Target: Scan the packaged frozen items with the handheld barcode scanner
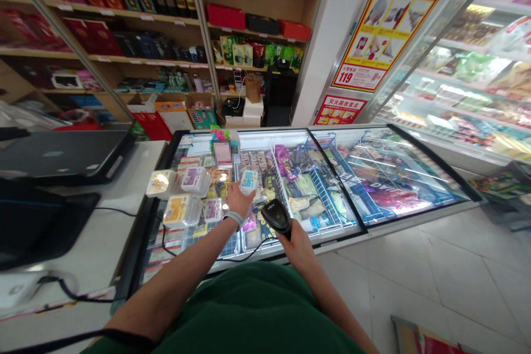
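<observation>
My right hand (297, 243) is wrapped round the handle of a black barcode scanner (275, 215), whose head points up and to the left over the freezer's glass lid. With its thumb along the front, my left hand (238, 201) grips the near left side of a clear plastic box with a blue label (249, 180). To its left on the glass are more clear boxes: one purple-labelled (213, 209), a purple-labelled stack (194, 178), an orange-labelled stack (177, 209) and a pale yellow one (160, 182).
Under the glass of the chest freezer (340, 243) lie packaged goods in wire baskets. The scanner's black cable (240, 260) runs left across the lid. A counter (112, 221) with dark equipment adjoins at left. Colourful items (219, 134) stand at the lid's back edge.
</observation>
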`<state>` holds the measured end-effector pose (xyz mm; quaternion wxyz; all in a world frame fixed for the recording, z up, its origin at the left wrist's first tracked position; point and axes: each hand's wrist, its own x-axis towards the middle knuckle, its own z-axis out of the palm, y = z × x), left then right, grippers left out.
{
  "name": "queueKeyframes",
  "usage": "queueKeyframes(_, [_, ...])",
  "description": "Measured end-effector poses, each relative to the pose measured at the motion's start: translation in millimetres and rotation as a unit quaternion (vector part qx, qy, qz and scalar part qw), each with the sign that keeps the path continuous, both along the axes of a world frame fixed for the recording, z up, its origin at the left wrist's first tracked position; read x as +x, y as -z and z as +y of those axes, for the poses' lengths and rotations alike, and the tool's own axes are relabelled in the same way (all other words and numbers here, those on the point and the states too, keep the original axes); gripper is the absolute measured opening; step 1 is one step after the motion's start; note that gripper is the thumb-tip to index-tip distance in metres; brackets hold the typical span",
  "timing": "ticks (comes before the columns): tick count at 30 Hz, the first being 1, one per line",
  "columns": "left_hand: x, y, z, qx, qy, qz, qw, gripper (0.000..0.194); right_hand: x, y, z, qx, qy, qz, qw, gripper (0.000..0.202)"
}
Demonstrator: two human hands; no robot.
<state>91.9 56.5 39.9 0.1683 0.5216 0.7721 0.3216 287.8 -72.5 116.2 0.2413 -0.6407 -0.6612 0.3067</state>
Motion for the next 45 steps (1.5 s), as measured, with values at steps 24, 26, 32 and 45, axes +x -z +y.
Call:
queueKeyframes(24, [-78, -16.7, -95, 0.209, 0.132, 0.123, 0.961, 0.053, -39, -30.0, 8, -0.009, -0.158, -0.003, 0.987, 0.016])
queueKeyframes(26, [-79, -16.7, -97, 0.207, 0.134, 0.121, 0.962, 0.053, -40, -31.4, 8, -0.011, -0.159, -0.005, 0.987, 0.017])
queueKeyframes(32, [-81, -15.6, -102, 0.221, 0.143, 0.134, 0.955, 0.053, -39, -31.8, 9, -0.011, -0.162, -0.003, 0.987, 0.018])
queueKeyframes(45, [-81, -14.6, -102, 0.231, 0.135, 0.135, 0.954, 0.052, -37, -27.7, 10, -0.017, -0.163, -0.004, 0.986, 0.018])
